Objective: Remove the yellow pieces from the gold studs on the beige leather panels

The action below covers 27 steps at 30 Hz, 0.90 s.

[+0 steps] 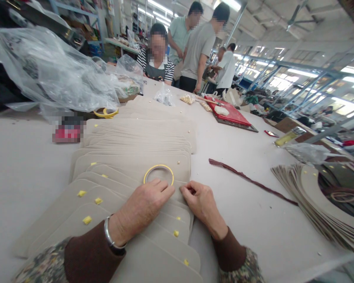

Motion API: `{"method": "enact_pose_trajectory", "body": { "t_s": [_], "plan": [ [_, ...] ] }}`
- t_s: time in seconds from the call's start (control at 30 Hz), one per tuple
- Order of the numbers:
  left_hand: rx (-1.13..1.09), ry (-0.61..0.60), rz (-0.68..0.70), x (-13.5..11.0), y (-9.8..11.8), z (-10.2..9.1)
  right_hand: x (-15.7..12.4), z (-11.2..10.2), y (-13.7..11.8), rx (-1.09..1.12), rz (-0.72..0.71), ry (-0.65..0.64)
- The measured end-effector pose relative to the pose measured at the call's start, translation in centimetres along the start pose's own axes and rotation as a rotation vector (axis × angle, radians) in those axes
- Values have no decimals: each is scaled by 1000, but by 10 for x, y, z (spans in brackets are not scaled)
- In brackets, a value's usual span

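Note:
A roll of yellow tape [148, 173] stands out from under the curled fingers of my left hand [143, 206], which grips its near side above the overlapping panels. My right hand [202, 202] is closed in a pinch at the right edge of the panels, close to the left fingertips; whatever is between its fingers is too small to make out. The flat grey-beige panels [129, 157] have rounded corners and lie fanned in a long row. Small yellow tape pieces [87, 220] stick to several of them. A small metal stud [178, 162] shows on one panel.
To the right lie a dark brown cord [247, 177] and a bundle of curved panels [301, 196]. Farther back are a red tray [228, 112], a bottle of yellowish liquid [289, 136], clear plastic bags [56, 67] and another yellow tape roll [106, 114]. A person [157, 59] sits across the table.

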<state>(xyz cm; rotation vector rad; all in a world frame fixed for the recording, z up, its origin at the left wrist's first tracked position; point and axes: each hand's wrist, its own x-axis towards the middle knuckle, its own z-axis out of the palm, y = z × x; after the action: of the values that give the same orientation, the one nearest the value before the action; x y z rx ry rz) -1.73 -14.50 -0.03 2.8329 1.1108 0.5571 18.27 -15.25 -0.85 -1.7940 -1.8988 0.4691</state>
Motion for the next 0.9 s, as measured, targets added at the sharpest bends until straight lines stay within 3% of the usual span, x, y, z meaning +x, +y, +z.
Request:
{"method": "enact_pose_trajectory", "body": {
  "t_s": [0.13,0.23,0.33,0.47,0.6,0.8,0.9],
  "plan": [
    [-133,180,-12,-5,-9,-2,-5,-9,1,120,-5,-205],
    [-211,257,14,-7,-12,0,-9,-11,-1,236,-78,-96],
    [-181,253,0,-7,-11,2,-10,-10,-10,335,-247,58],
    [-158,210,-18,-7,-7,3,-6,-6,-22,332,-485,85],
    [-217,146,-26,-8,-6,4,-4,0,-24,221,-586,119],
    [-229,120,-40,-7,-5,2,-9,5,-24,116,-558,250],
    [-190,158,-48,-5,-4,2,-11,6,-30,258,-361,212]
  ]
}}
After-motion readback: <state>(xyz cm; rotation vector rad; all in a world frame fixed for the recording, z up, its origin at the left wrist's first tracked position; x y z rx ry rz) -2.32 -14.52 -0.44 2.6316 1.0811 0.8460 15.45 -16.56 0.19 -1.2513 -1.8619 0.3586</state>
